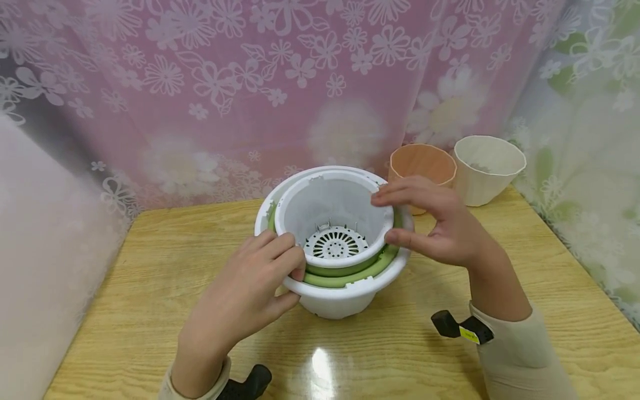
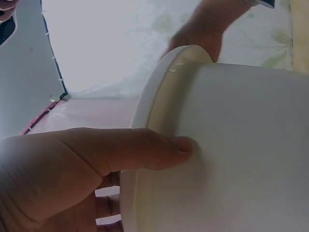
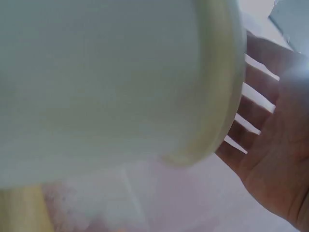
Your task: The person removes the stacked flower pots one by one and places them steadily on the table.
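Note:
A nested stack of flower pots stands on the table. Its white outer pot (image 1: pixel 337 305) surrounds a green pot (image 1: pixel 345 278), and a white inner pot (image 1: pixel 332 194) with a slotted base sits inside that. My left hand (image 1: pixel 255 278) grips the outer pot's front-left rim, thumb outside beneath the lip and fingers bent over the top. The left wrist view shows that thumb (image 2: pixel 164 150) pressed to the white wall. At the right side, my right hand (image 1: pixel 440 222) has its fingers extended and touches the inner pot's rim with its fingertips and thumb.
Behind the right hand stand an orange pot (image 1: pixel 425 164) and a cream pot (image 1: pixel 487 166), side by side. The wooden table (image 1: pixel 165 266) meets a pink floral curtain (image 1: pixel 250 111) at the back, with pale floral cloth (image 1: pixel 585 183) along the right.

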### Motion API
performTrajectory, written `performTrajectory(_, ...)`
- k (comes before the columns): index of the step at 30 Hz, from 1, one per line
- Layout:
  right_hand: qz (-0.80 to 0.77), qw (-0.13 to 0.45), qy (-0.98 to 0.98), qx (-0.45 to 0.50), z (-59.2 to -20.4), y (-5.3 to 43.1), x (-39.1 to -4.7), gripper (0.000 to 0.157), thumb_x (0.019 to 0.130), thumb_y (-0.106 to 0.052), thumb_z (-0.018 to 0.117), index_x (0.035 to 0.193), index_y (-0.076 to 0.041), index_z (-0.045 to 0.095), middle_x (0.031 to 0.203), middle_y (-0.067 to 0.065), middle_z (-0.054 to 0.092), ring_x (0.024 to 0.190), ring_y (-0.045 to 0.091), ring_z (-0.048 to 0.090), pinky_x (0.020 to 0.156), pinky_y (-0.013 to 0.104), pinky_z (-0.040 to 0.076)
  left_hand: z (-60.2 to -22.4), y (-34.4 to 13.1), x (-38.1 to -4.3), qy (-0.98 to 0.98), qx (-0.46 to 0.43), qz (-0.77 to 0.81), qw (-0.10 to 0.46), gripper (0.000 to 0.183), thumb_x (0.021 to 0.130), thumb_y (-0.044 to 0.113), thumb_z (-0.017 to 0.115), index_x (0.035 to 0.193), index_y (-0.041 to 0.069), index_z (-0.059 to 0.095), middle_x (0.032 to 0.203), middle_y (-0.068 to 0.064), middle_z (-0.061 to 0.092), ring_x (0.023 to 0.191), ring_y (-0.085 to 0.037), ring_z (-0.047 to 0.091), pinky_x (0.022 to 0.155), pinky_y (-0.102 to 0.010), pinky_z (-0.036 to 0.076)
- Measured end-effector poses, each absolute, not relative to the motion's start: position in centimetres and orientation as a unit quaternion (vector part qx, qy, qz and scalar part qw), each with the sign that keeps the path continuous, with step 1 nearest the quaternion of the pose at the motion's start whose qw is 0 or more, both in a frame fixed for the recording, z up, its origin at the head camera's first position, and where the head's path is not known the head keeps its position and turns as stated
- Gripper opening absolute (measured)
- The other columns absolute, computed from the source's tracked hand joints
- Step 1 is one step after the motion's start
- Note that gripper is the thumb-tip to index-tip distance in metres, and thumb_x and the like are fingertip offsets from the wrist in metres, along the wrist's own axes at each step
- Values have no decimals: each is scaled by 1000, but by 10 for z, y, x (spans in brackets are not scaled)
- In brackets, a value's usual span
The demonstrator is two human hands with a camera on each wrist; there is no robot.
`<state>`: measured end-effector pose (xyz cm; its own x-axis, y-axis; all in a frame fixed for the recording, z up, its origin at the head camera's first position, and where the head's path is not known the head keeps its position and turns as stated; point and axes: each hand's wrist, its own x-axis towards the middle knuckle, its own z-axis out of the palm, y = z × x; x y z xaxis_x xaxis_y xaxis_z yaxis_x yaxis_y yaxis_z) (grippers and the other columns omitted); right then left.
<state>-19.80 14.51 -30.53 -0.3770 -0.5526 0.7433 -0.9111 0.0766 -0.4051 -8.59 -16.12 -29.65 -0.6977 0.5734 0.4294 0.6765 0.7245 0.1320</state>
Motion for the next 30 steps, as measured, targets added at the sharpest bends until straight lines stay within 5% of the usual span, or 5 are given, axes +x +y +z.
performTrajectory(11,290,174,-754,564,-300,126,-160,32,87,-23,73,119,-18,71,110,-7,71,113,18,61,112,41,37,-323,-163,-90,-875,-373,-187,246,28,71,7,74,85,19,53,86,9,48,82,-14,43,75,-31,35)
performTrajectory(18,263,193,-753,572,-300,122,-155,18,92,-22,67,109,-17,74,102,-9,70,106,17,62,114,41,35,-327,-165,-90,-860,-384,-197,272,27,72,7,75,85,18,54,87,8,50,83,-15,45,76,-32,35)
performTrajectory(25,244,222,-746,578,-298,120,-154,21,101,-27,57,108,-13,71,101,-8,69,101,16,60,115,42,34,-324,-165,-90,-860,-382,-192,278,26,73,7,75,85,17,54,87,8,50,82,-15,45,75,-32,36)
performTrajectory(30,241,221,-757,566,-296,121,-152,15,99,-25,61,107,-15,70,101,-9,69,98,14,58,115,41,34,-321,-163,-91,-864,-382,-188,267,27,73,8,76,85,18,54,88,8,50,82,-15,45,75,-31,36)
